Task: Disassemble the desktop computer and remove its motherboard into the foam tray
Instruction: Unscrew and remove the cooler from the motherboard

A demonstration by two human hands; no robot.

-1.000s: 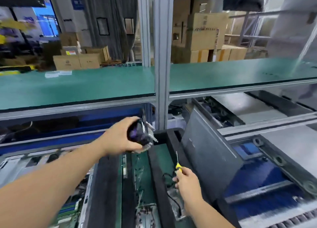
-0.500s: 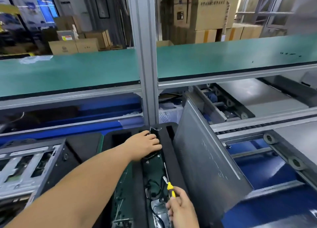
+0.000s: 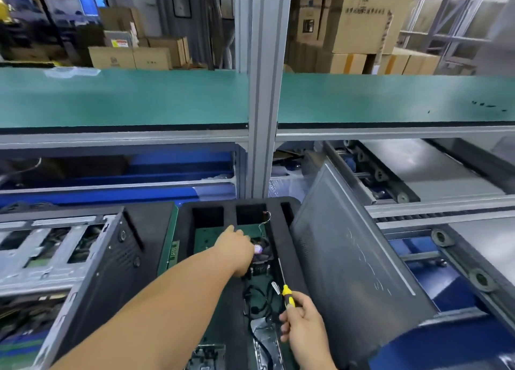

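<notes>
Blue conveyor framing point(image 3: 434, 283) and a work surface fill the near ground, where the right hand point(image 3: 303, 325) curls round a yellow-handled screwdriver point(image 3: 287, 293), its shaft pointing up and away. Just beyond, the left hand point(image 3: 237, 251) reaches into the black foam tray point(image 3: 281, 247), resting on a small cooling fan point(image 3: 260, 254); whether its fingers grip the fan cannot be told. Beneath the fan lies the green motherboard point(image 3: 206, 241), seated in the tray. An opened computer case point(image 3: 92, 261) stands left of the tray, and a grey side panel point(image 3: 348, 261) leans against its right edge. Farther off, a green-topped shelf point(image 3: 125, 96) crosses the view, with cardboard boxes point(image 3: 359, 15) behind.
</notes>
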